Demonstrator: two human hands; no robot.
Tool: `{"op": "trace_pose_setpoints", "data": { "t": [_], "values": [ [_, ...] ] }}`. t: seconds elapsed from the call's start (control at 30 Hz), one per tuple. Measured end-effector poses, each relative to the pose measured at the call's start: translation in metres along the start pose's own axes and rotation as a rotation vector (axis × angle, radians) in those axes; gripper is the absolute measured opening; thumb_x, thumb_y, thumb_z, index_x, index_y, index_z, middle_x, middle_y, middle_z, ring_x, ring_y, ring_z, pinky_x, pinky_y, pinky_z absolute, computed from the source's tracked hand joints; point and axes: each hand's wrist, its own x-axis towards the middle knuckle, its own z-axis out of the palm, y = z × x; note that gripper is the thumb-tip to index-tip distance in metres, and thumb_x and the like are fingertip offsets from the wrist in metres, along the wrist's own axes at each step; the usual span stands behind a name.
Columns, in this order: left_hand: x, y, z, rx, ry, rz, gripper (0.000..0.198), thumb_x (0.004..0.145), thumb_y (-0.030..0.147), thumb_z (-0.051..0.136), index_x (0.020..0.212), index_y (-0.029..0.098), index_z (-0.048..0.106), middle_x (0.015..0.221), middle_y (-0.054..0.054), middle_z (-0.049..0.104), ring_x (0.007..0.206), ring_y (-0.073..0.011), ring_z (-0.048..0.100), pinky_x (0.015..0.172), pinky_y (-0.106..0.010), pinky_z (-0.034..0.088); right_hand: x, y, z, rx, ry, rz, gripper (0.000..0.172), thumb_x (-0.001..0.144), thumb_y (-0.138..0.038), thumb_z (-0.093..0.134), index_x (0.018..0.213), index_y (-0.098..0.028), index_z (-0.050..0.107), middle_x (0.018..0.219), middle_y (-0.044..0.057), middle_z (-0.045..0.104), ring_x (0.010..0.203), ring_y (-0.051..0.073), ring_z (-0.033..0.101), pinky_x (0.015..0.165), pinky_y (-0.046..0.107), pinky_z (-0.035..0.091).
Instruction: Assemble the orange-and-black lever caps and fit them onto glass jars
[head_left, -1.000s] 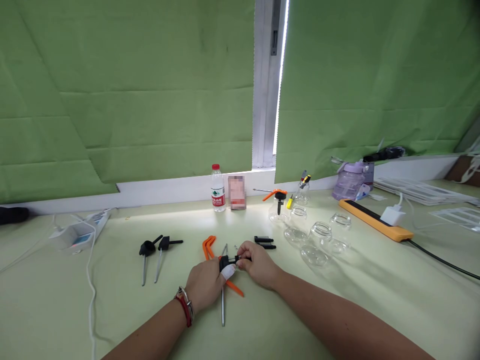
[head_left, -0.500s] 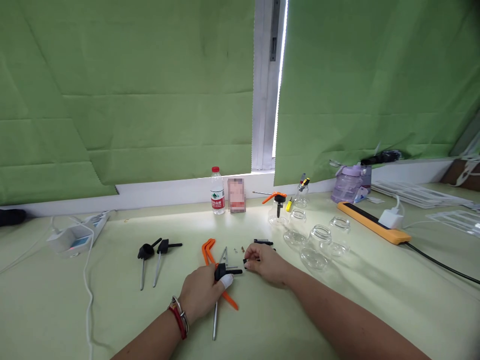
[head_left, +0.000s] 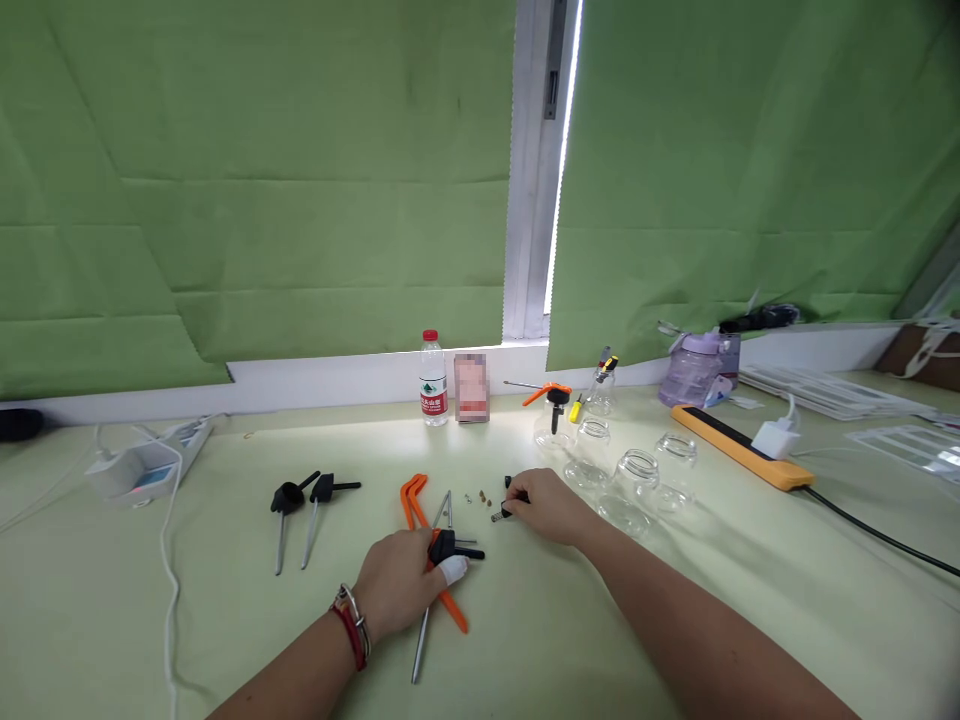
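My left hand (head_left: 397, 580) is closed around a black plastic head (head_left: 447, 546) with a side spout. A metal tube (head_left: 421, 645) sticks out below that hand. Orange levers (head_left: 411, 492) lie at and under the same fingers. To the right, my right hand (head_left: 546, 508) pinches a small black piece with a spring (head_left: 497, 516), just above or on the table; its fingers hide most of the piece. Small brown bits (head_left: 485, 497) lie close to its fingertips. Thin metal pins (head_left: 448, 508) rest between the two hands.
Two black heads with metal tubes (head_left: 287, 497) lie at the left. Several clear glass jars (head_left: 636, 480) stand right of my right hand. A water bottle (head_left: 433, 385) is at the back, an orange power strip (head_left: 739, 450) at the right, a white cable (head_left: 166, 560) at the left.
My right hand has shifted slightly right, and a spring now shows at its fingertips. More brown bits are visible beside it. My left hand keeps its grip, the tube's lower end a little further left.
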Motion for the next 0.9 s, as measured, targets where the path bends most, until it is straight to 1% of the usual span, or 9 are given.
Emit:
{"op": "trace_pose_setpoints", "data": {
  "t": [0.17, 0.3, 0.4, 0.5, 0.67, 0.77, 0.83, 0.9],
  "values": [
    [0.0, 0.0, 0.0, 0.015, -0.01, 0.007, 0.043, 0.078, 0.062, 0.037, 0.071, 0.022, 0.052, 0.069, -0.001, 0.061, 0.063, -0.0194, 0.057, 0.051, -0.026, 0.03, 0.0, 0.007, -0.015, -0.02, 0.006, 0.058, 0.012, 0.074, -0.027, 0.059, 0.066, -0.019, 0.064, 0.071, 0.002, 0.063, 0.059, 0.014, 0.052, 0.051, 0.024, 0.035],
    [0.0, 0.0, 0.0, -0.001, -0.02, -0.011, 0.047, 0.078, 0.065, 0.036, 0.072, 0.022, 0.053, 0.07, -0.002, 0.062, 0.064, -0.0199, 0.058, 0.052, -0.027, 0.032, -0.001, 0.012, -0.024, -0.024, 0.01, 0.105, 0.02, 0.074, -0.036, 0.06, 0.063, -0.019, 0.061, 0.062, 0.001, 0.058, 0.051, 0.012, 0.046, 0.047, 0.024, 0.031],
    [0.0, -0.001, 0.0, -0.002, -0.023, -0.015, 0.047, 0.077, 0.065, 0.035, 0.071, 0.022, 0.052, 0.069, -0.002, 0.061, 0.063, -0.0199, 0.058, 0.052, -0.027, 0.032, -0.002, 0.014, -0.028, -0.025, 0.012, 0.142, 0.027, 0.075, -0.042, 0.059, 0.062, -0.019, 0.059, 0.059, 0.0, 0.054, 0.048, 0.011, 0.042, 0.044, 0.024, 0.028],
    [0.0, 0.0, 0.0, -0.006, -0.025, -0.002, 0.045, 0.078, 0.064, 0.036, 0.07, 0.022, 0.05, 0.068, -0.001, 0.061, 0.063, -0.0201, 0.058, 0.052, -0.027, 0.032, -0.002, 0.016, -0.03, -0.043, 0.012, 0.173, 0.028, 0.075, -0.044, 0.058, 0.061, -0.019, 0.059, 0.06, 0.0, 0.054, 0.049, 0.012, 0.044, 0.045, 0.024, 0.028],
    [0.0, -0.001, -0.001, -0.02, -0.022, 0.001, 0.045, 0.077, 0.065, 0.037, 0.069, 0.022, 0.048, 0.069, -0.001, 0.061, 0.063, -0.0209, 0.058, 0.052, -0.027, 0.032, 0.0, 0.017, -0.034, -0.075, 0.048, 0.195, 0.028, 0.074, -0.041, 0.059, 0.058, -0.018, 0.056, 0.062, 0.003, 0.056, 0.051, 0.013, 0.046, 0.046, 0.025, 0.028],
    [0.001, -0.002, -0.001, -0.03, -0.02, 0.011, 0.044, 0.078, 0.064, 0.037, 0.069, 0.022, 0.048, 0.068, -0.001, 0.061, 0.063, -0.0206, 0.058, 0.052, -0.027, 0.032, -0.002, 0.014, -0.034, -0.079, 0.066, 0.2, 0.026, 0.074, -0.04, 0.06, 0.06, -0.018, 0.058, 0.064, 0.003, 0.057, 0.053, 0.013, 0.047, 0.046, 0.025, 0.029],
    [0.001, -0.002, 0.0, -0.033, -0.024, 0.018, 0.044, 0.078, 0.064, 0.037, 0.069, 0.022, 0.048, 0.068, -0.001, 0.061, 0.062, -0.0202, 0.058, 0.052, -0.027, 0.032, -0.004, 0.011, -0.031, -0.039, 0.04, 0.17, 0.023, 0.074, -0.04, 0.061, 0.064, -0.019, 0.061, 0.065, 0.002, 0.059, 0.055, 0.013, 0.048, 0.047, 0.025, 0.03],
    [0.001, -0.002, 0.0, -0.032, -0.026, 0.02, 0.045, 0.078, 0.065, 0.037, 0.068, 0.022, 0.048, 0.067, -0.001, 0.061, 0.062, -0.02, 0.057, 0.052, -0.027, 0.031, -0.006, 0.008, -0.025, 0.013, -0.023, 0.111, 0.018, 0.071, -0.038, 0.064, 0.066, -0.02, 0.063, 0.066, 0.001, 0.06, 0.056, 0.013, 0.05, 0.049, 0.024, 0.031]
  ]
}}
